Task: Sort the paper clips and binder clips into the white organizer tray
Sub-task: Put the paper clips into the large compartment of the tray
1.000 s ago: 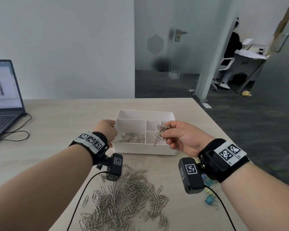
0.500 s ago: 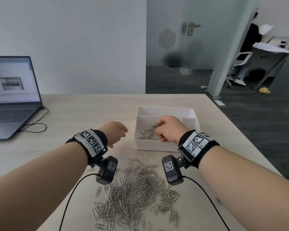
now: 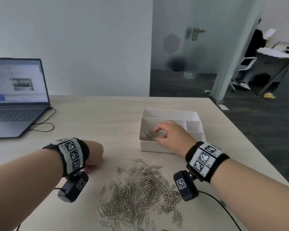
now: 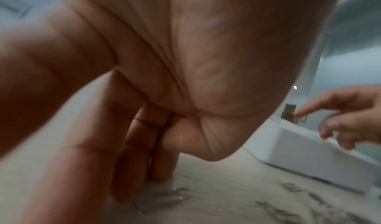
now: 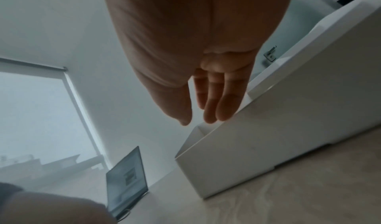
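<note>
Nearest, loose paper clips (image 3: 138,192) lie heaped every way on the bench (image 3: 97,117) by its near edge. Left hand (image 3: 93,154) rests beside the heap, fingers (image 4: 132,159) curled down onto the bench, holding nothing visible. Farther, toward the right edge, the white organizer tray (image 3: 157,147) lies long axis across; right hand (image 3: 170,137) spreads relaxed fingers (image 5: 214,103) over clips (image 3: 151,135) in its left compartment.

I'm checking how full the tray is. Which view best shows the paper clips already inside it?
The head view: it looks down into the white organizer tray, showing the paper clips in its left compartment. The left wrist and right wrist views show only its outer walls.
</note>
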The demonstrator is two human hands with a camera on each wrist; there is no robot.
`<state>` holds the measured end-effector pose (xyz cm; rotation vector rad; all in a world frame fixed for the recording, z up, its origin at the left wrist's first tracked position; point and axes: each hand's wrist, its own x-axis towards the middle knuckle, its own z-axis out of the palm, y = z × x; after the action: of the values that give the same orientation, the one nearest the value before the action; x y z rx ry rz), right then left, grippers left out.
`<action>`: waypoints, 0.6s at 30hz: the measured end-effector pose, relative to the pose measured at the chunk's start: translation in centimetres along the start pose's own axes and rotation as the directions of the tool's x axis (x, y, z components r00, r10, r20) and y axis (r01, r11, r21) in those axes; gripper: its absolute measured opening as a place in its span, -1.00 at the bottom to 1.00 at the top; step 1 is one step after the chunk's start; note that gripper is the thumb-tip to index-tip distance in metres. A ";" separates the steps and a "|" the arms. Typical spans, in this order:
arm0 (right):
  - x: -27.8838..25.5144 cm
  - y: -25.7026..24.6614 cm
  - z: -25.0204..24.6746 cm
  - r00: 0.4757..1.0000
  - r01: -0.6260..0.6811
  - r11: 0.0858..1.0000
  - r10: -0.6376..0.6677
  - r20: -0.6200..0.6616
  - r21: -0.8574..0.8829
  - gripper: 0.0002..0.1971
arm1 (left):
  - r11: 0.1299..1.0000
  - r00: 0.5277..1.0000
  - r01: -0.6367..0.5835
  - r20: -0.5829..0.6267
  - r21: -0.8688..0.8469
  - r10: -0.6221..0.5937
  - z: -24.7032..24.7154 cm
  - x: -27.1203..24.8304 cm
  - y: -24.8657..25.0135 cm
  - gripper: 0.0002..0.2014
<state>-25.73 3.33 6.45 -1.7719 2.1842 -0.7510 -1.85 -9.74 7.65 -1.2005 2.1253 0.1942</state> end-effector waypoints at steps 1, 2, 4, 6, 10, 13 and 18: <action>-1.0 0.0 -0.2 1.000 0.012 1.000 -0.012 0.000 0.023 -0.76 | 0.999 1.000 -0.019 0.017 -0.047 0.020 0.1 -0.3 0.0 -0.73; -2.0 -0.1 -0.5 1.000 0.011 0.999 -0.012 0.025 0.033 -0.77 | 0.992 0.998 -0.044 0.027 -0.115 0.048 0.3 -0.5 0.1 -0.74; -4.1 0.0 -1.0 0.983 -0.034 0.999 0.029 0.184 0.022 -0.69 | 0.965 0.994 -0.100 0.021 -0.243 0.108 0.8 -0.7 0.5 -0.73; -6.0 0.1 -1.2 0.905 -0.106 0.993 0.116 0.410 -0.047 -0.49 | 0.935 0.988 -0.148 -0.002 -0.323 0.156 1.1 -0.9 1.5 -0.74; -8.0 0.3 -0.8 0.810 -0.106 0.979 0.187 0.556 -0.175 -0.10 | 0.855 0.963 -0.256 -0.043 -0.452 0.265 1.8 -1.3 3.9 -0.76; -8.4 -0.1 -0.1 0.802 -0.073 0.979 0.170 0.573 -0.188 0.09 | 0.821 0.936 -0.336 -0.066 -0.462 0.346 2.1 -1.6 5.3 -0.84; -7.8 -0.6 1.0 0.798 0.036 0.960 0.139 0.586 -0.277 0.27 | 0.935 0.923 -0.344 -0.211 -0.082 0.321 2.0 -2.1 5.4 -0.23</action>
<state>-22.84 10.48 4.87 -1.7371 1.9291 0.1547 -4.51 -4.36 6.41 -0.9438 2.5160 0.3717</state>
